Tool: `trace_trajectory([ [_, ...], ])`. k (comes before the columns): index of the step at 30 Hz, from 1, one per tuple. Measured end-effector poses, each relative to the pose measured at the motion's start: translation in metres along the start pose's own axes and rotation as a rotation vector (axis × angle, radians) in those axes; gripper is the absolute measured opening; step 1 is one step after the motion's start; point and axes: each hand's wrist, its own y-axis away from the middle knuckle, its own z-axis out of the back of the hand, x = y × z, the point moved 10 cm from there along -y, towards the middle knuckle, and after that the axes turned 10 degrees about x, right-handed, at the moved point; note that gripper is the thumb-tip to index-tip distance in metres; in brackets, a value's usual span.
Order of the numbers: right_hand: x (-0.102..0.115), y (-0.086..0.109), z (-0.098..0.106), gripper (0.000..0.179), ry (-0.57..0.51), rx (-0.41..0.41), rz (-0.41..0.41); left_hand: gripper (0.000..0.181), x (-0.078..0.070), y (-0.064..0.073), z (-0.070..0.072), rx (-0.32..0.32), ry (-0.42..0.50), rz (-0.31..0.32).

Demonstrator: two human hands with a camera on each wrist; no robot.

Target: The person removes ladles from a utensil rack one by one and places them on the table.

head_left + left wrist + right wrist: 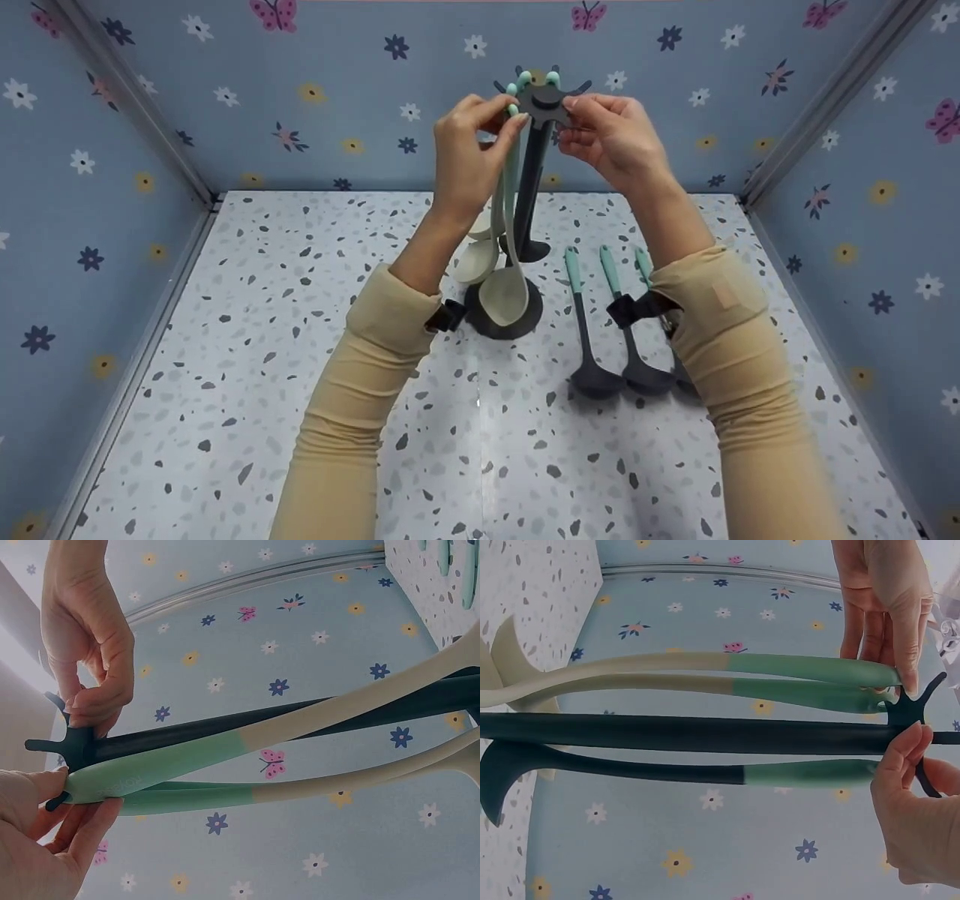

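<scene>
A dark utensil stand (534, 169) rises from a round base, with a hooked holder (545, 101) on top. My left hand (472, 154) pinches the mint handle end of a cream spoon (504, 298) at one hook. Across from it, my right hand (619, 142) grips the edge of the holder between thumb and fingers. More cream utensils (478, 261) with mint handles hang behind that spoon. In the right wrist view, a dark utensil (645, 769) with a mint handle hangs on the pole's other side.
Right of the base lie dark ladles with mint handles: one ladle (596, 381), a second ladle (646, 379), and another ladle (686, 386) partly hidden by my right sleeve. Patterned blue panels (405, 90) enclose the speckled table (300, 337) at the back and sides.
</scene>
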Motion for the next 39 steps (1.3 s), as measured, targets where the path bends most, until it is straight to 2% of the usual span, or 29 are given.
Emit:
trace_trajectory([
  [6, -0.002, -0.002, -0.001, 0.011, -0.068, 0.005, 0.030, 0.020, 0.000, 0.000, 0.000, 0.007, -0.001, 0.014],
  [17, -0.003, -0.006, 0.002, 0.012, -0.102, 0.003, 0.033, 0.021, -0.002, -0.003, -0.002, 0.020, -0.047, 0.011],
  [25, -0.005, -0.008, 0.005, 0.010, -0.157, -0.004, 0.040, 0.033, 0.002, -0.003, -0.006, 0.019, -0.036, 0.056],
  [30, -0.006, -0.008, 0.006, 0.010, -0.196, -0.025, 0.031, 0.038, 0.002, -0.001, -0.005, -0.008, -0.021, 0.041],
  [35, -0.009, -0.008, 0.006, 0.011, -0.233, -0.037, 0.023, 0.043, 0.005, 0.007, -0.004, -0.051, -0.021, -0.012],
  [39, -0.009, -0.009, 0.004, 0.012, -0.244, -0.030, 0.029, 0.044, 0.007, 0.017, -0.005, -0.092, -0.018, -0.078],
])
